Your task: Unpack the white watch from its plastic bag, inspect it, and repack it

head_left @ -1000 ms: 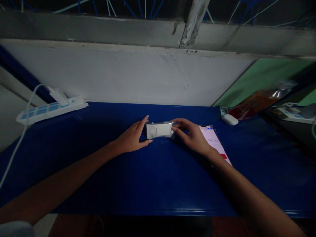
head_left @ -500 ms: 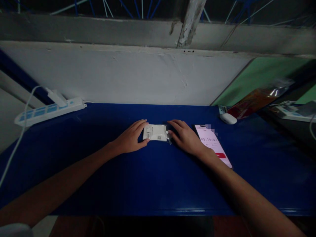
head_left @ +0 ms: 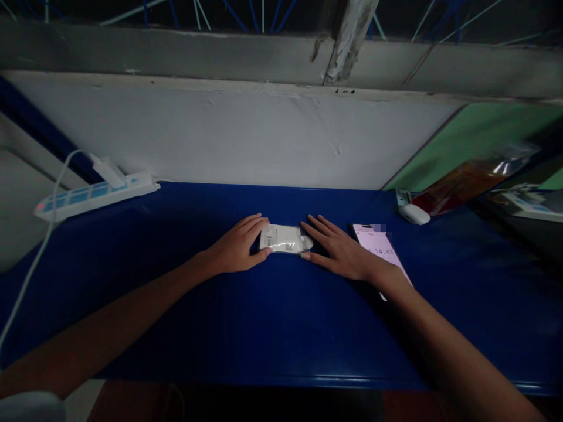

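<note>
The left hand and right hand rest apart, thumbs spread from fingers, around opposite ends of the packet on the tabletop between them, probably to steady it. Beside the right hand, a phone lies face-up, perhaps for reading.

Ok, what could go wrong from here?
The glossy packet might slide on the table, since the left hand and right hand are only at its two ends. The phone is partly hidden by the right forearm, so a sideways sweep could perhaps knock it.
</note>
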`<state>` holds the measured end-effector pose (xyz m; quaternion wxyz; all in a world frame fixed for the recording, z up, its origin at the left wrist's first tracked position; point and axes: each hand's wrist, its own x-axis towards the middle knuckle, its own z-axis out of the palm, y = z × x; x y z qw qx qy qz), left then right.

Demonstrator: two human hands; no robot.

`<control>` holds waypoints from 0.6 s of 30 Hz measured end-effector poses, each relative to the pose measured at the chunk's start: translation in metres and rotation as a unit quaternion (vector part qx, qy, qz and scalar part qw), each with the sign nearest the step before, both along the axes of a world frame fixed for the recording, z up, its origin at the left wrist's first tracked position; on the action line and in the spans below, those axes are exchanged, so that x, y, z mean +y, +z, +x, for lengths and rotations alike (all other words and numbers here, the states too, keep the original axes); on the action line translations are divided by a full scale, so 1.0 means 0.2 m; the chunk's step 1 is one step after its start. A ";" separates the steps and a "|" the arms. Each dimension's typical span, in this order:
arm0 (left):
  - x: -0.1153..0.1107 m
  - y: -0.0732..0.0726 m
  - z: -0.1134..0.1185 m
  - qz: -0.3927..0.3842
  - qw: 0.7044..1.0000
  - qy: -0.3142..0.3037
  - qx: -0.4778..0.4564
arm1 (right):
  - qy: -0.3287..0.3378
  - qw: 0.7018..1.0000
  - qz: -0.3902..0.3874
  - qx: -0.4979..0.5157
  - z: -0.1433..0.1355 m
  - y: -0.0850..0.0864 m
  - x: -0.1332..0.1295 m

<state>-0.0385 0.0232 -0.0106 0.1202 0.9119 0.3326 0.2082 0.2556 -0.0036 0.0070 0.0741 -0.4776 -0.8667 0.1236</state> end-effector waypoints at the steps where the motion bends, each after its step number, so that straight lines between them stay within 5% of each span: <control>1: 0.00 0.00 0.00 0.000 1.000 0.001 0.000 | -0.001 1.000 -0.001 0.000 0.00 0.00 0.00; 18: 0.00 0.00 0.00 -0.004 0.999 0.015 0.036 | -0.014 0.999 0.041 0.012 -0.08 0.00 0.00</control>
